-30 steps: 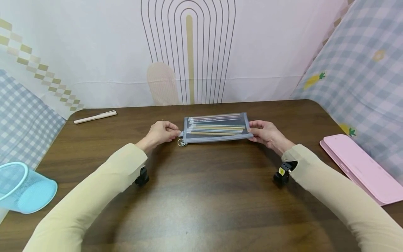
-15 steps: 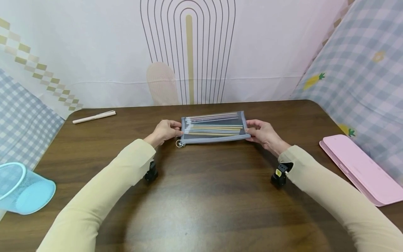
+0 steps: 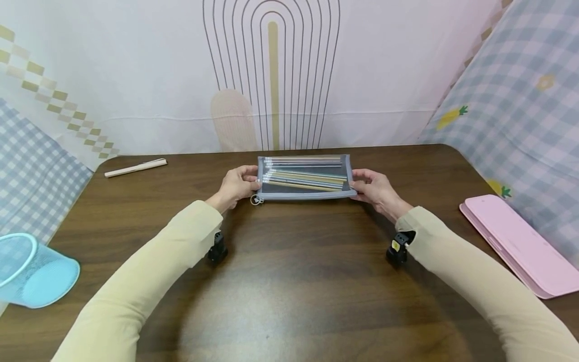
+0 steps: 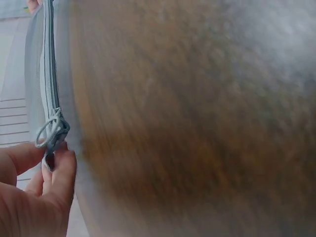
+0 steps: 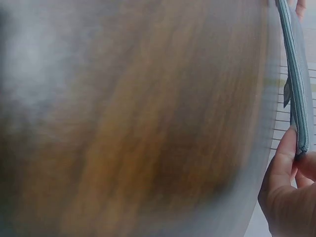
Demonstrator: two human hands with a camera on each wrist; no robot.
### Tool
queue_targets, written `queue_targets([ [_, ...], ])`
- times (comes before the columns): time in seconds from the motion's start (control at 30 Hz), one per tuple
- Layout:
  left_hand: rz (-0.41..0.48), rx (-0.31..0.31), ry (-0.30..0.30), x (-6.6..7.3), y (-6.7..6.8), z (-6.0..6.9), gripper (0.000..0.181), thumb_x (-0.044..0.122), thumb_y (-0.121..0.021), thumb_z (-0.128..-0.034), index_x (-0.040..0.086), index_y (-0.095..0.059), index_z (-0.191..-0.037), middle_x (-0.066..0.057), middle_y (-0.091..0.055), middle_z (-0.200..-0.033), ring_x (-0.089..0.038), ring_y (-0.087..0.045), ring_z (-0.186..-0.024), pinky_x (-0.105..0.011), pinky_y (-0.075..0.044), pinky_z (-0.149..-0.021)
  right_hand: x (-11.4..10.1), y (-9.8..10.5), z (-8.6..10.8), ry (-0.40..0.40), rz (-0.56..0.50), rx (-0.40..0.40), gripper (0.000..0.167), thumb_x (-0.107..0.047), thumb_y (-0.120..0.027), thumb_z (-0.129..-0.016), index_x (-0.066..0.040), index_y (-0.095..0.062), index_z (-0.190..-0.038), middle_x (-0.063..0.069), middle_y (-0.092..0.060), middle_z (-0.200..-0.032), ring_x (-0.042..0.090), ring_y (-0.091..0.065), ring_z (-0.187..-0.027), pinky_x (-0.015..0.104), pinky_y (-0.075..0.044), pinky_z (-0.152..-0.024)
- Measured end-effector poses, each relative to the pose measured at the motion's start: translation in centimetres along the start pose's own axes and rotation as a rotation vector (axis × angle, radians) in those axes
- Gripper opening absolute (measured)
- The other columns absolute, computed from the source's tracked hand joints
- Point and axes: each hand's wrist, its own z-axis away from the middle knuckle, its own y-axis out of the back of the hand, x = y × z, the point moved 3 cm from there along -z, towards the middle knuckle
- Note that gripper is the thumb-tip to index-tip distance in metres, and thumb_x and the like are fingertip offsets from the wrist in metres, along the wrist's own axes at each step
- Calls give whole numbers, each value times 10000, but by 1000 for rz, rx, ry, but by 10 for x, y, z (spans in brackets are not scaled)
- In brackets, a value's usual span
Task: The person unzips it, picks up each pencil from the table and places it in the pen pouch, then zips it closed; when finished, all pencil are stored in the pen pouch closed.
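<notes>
A grey-blue zippered pencil pouch (image 3: 307, 196) is stretched between both hands above the table's far half. Through its see-through side several pencils (image 3: 307, 177) show, lying lengthwise. My left hand (image 3: 237, 186) pinches the left end, close to a ring (image 3: 256, 200) on the zipper. At the opposite end my right hand (image 3: 379, 190) pinches the edge between thumb and fingers. The left wrist view shows the zipper (image 4: 52, 64) shut along the near edge, with thumb and fingers at its end. In the right wrist view the other zipper end (image 5: 297, 98) meets the right fingers.
A pale pen-like stick (image 3: 135, 168) lies at the table's back left. On the left, a blue mesh cup (image 3: 54, 276) rests on its side. A pink flat case (image 3: 520, 241) lies along the right edge. Patterned cloth (image 3: 384, 65) hangs behind the table.
The left hand has shifted its hold from the end tab onto the pouch's left edge. The pouch has moved slightly left and up in view, its see-through side levelled, the pencils inside shifting.
</notes>
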Motion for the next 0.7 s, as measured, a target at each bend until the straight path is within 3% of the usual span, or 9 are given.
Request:
queue_targets([
  [0.07, 30, 3, 23, 0, 1, 0, 536, -32, -614, -871, 43, -455, -1377, -146, -563, -1115, -95, -562, -818, -164, -546, -676, -1, -2, -2, 7, 22, 0, 443, -26, -506, -956, -13, -405, -1387, 124, -490, -1087, 37, -592, -703, 181, -553, -659],
  [0.2, 5, 21, 62, -1, 4, 0, 532, -38, -624, -864, 56, -477, -1367, -152, -568, -1143, -90, -564, -803, -155, -545, -649, -1, -5, -7, 7, 105, -14, 438, -43, -521, -952, -6, -424, -1378, 137, -526, -1105, 39, -576, -681, 174, -545, -625],
  [0.47, -55, -15, 114, -5, 3, -2, 503, -46, -609, -862, 8, -488, -1347, -199, -589, -1218, -34, -558, -705, -125, -523, -580, 0, -8, -11, -2, 336, -38, 423, -86, -558, -941, 18, -477, -1342, 107, -612, -964, 60, -563, -632, 188, -541, -576],
  [0.6, -192, -8, 57, -2, 4, -2, 487, -24, -628, -840, -6, -520, -1315, -186, -617, -1130, -64, -556, -716, -121, -506, -560, -2, -9, -11, 35, 437, -35, 434, -86, -582, -928, 16, -486, -1338, 179, -604, -1049, 73, -570, -653, 211, -558, -588],
  [0.7, -335, 0, 7, 1, 6, -2, 486, 15, -655, -818, 0, -546, -1292, -165, -630, -1092, -119, -552, -809, -122, -478, -591, -4, -10, -10, 64, 497, -39, 454, -74, -605, -911, 23, -484, -1338, 184, -599, -1006, 84, -576, -644, 231, -566, -578],
])
